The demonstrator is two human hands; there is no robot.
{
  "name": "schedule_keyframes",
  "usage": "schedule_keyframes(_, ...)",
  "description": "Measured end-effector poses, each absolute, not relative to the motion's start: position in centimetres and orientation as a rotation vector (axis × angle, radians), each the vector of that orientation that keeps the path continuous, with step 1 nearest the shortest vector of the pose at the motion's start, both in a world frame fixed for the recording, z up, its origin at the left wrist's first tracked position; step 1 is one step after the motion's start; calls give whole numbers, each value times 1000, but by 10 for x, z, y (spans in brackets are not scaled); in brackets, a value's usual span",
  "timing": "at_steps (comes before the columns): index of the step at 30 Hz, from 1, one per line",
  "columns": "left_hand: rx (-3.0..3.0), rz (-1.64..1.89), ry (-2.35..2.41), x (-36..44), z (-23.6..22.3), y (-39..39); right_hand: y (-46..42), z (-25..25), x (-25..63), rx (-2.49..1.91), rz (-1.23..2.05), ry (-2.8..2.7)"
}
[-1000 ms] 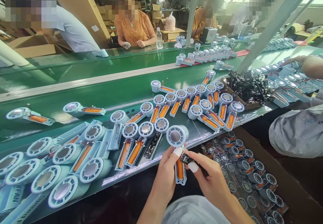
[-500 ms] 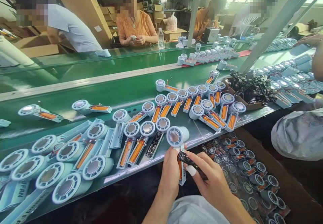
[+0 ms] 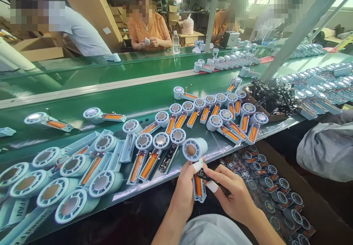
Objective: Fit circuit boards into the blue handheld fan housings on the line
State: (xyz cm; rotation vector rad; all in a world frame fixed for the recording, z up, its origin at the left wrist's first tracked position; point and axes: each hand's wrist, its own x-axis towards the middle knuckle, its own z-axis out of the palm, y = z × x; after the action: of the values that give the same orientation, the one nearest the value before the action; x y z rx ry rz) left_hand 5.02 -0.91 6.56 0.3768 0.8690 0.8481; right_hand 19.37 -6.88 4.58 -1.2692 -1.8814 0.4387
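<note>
My left hand (image 3: pixel 185 186) is closed around the neck of a light blue handheld fan (image 3: pixel 196 148), whose round head points up at the bench edge. An orange battery (image 3: pixel 199 185) shows in its open handle. Between the fingers of my right hand (image 3: pixel 230 191) is a black circuit board (image 3: pixel 203 175), its near end at the handle just below the fan's head. White covers sit on my left thumb and a right fingertip. Just left on the bench lies another fan with a black board (image 3: pixel 168 159) in its handle.
Several open fans (image 3: pixel 143 142) lie along the bench (image 3: pixel 118 197). A carton of black boards (image 3: pixel 271 99) stands at the right. Below is a box of fans (image 3: pixel 261 178). Beyond the green conveyor (image 3: pixel 132 90), co-workers sit; one (image 3: pixel 149 31) holds a small part.
My left thumb has come up onto the handle near the board. My right hand has shifted slightly with the board. Fans on the conveyor have moved a little right; the right-hand co-worker's hand has left view.
</note>
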Motion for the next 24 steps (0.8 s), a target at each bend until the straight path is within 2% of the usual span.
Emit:
schedule_keyframes(10, 585, 936, 1162, 53, 54, -17, -71, 43, 181, -1298, 374, -1780)
schedule_keyframes(18, 391, 1008, 838, 59, 55, -18, -69, 44, 171, -1444, 402, -1569)
schedule_keyframes(24, 650, 1085, 1029, 64, 53, -28, -62, 43, 164, -1483, 364, -1490)
